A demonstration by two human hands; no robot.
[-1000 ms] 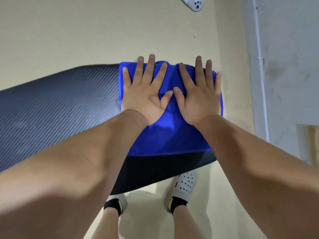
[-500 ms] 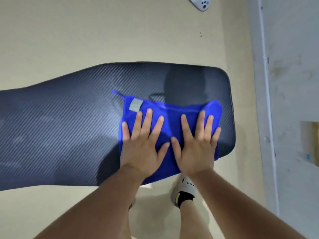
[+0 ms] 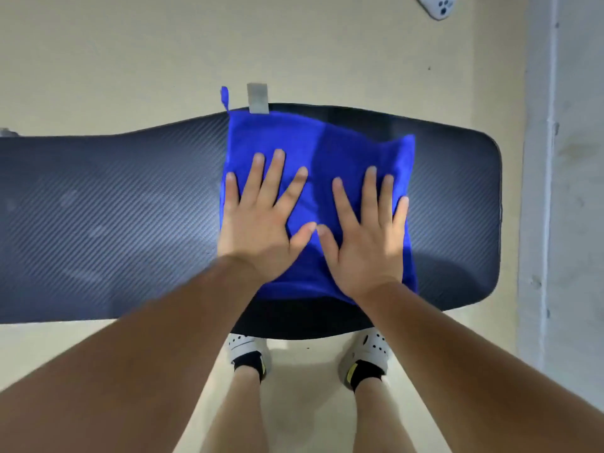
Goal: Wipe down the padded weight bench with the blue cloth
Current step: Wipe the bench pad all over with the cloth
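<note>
The padded weight bench (image 3: 114, 223), dark with a carbon-weave pattern, runs left to right across the head view. The blue cloth (image 3: 327, 142) lies spread on its right part. The cloth's grey label and hanging loop stick out past the bench's far edge. My left hand (image 3: 261, 220) presses flat on the cloth's left half, fingers spread. My right hand (image 3: 366, 237) presses flat on the right half, thumb almost touching the left thumb. Neither hand grips the cloth.
My feet in white perforated clogs (image 3: 246, 349) stand on the beige floor at the bench's near edge. A grey wall (image 3: 562, 191) rises just beyond the bench's right end. A small white device (image 3: 439, 6) lies on the floor at the far right.
Both hands first dragged the cloth from the bench's far edge to its near edge. They have now pushed it back across to the far edge.
</note>
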